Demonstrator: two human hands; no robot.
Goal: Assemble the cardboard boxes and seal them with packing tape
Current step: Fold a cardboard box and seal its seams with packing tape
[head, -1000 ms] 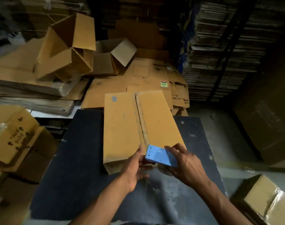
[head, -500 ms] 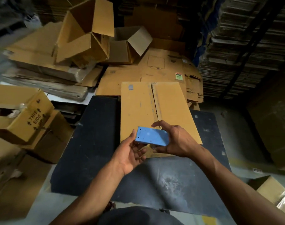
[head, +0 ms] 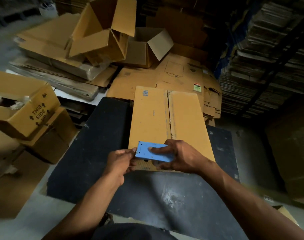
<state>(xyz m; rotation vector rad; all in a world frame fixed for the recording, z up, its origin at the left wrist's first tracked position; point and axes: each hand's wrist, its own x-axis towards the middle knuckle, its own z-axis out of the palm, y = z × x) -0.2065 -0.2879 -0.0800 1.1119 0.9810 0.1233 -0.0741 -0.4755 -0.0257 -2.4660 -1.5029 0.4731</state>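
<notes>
Taping looks unfinished: right hand [head: 180, 157] grips the blue tape dispenser [head: 153, 154] at six o'clock of the closed box [head: 151, 116], left hand [head: 121, 161] pinching its toothed end.

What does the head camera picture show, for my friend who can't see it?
Two hands hold a blue flat tape dispenser over a long brown cardboard box on a black table: right hand grips it, left hand pinches its toothed end.

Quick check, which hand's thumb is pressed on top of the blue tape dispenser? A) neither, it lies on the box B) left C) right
C: the right hand grips the blue tape dispenser with its thumb on top, while the left hand pinches at its toothed end.
</notes>
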